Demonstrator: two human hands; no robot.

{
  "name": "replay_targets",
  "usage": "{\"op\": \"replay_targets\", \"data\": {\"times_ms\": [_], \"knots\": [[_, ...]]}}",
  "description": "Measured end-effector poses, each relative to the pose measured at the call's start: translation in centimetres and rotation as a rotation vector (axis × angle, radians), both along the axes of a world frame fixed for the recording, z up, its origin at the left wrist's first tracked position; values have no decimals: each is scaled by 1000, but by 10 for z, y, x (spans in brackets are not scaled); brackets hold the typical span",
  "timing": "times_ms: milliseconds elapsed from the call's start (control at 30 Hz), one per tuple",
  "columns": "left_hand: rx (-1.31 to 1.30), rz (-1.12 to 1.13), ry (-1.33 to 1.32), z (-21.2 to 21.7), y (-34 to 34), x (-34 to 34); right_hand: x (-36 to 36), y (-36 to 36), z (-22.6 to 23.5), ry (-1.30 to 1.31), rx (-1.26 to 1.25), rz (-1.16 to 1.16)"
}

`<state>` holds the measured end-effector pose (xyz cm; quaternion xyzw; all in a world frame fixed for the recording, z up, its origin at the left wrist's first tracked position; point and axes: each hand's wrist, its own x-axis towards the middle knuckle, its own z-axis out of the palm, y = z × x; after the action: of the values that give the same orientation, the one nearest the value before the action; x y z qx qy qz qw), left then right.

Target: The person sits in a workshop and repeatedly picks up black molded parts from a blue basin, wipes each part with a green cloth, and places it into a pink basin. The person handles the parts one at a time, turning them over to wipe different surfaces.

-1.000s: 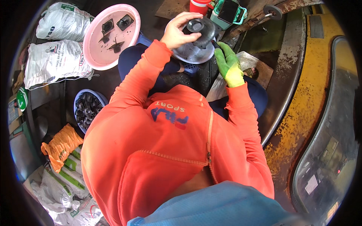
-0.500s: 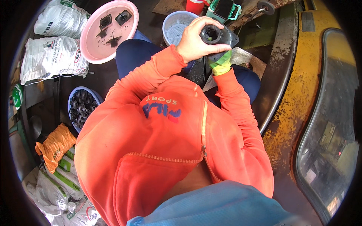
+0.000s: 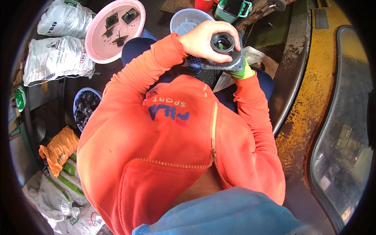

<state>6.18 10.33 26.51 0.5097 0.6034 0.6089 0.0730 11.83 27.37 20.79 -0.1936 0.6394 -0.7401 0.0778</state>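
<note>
Head camera looks down on a person in a bright orange zip-up top [image 3: 172, 156], with both arms stretched forward.

The bare left hand [image 3: 203, 39] is curled around a round black rubber ring part [image 3: 223, 42]. The fingers [image 3: 219, 58] wrap under it and the thumb lies along its top edge. The hole in the ring faces up at the camera. The ring is held up in the air, above the person's dark blue lap [image 3: 133, 47].

The right hand in a green and grey glove [image 3: 241, 68] is just under the ring and touches a flat grey piece [image 3: 219, 64] that sits below it. Most of this hand is hidden, so I cannot tell if it is squeezing or just resting there.

Right behind the hands sits a pale blue plastic basket with little holes [image 3: 188, 19]. To the left is a big pink round tray [image 3: 102, 43] with a few black parts [image 3: 121, 23] lying in it. Two white sacks [image 3: 55, 58] lie on the dark floor beside the tray. Near the left elbow is a blue bowl full of small black pieces [image 3: 84, 107]. An orange bag [image 3: 58, 149] lies lower down on the left. A rusty yellow machine edge [image 3: 313, 117] curves along the right side. A green box [image 3: 235, 9] sits at the top.
</note>
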Motion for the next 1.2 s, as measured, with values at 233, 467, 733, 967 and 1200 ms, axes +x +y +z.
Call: {"op": "replay_targets", "data": {"times_ms": [233, 467, 733, 967, 1200], "knots": [[-39, 5, -138, -3, 1, -9, -15, -6, -11, -90, -53, -110], [88, 345, 3, -11, 12, 4, -16, -16, -10, 292, 233, -376], [119, 278, 105, -6, 8, -4, -17, -14, 17, 363, 205, -204], [89, 144, 53, -11, 4, -9, -11, -3, 9, 192, 202, -91], [10, -91, -79, -10, 1, -15, -3, 9, 4, -56, 51, 77]]}}
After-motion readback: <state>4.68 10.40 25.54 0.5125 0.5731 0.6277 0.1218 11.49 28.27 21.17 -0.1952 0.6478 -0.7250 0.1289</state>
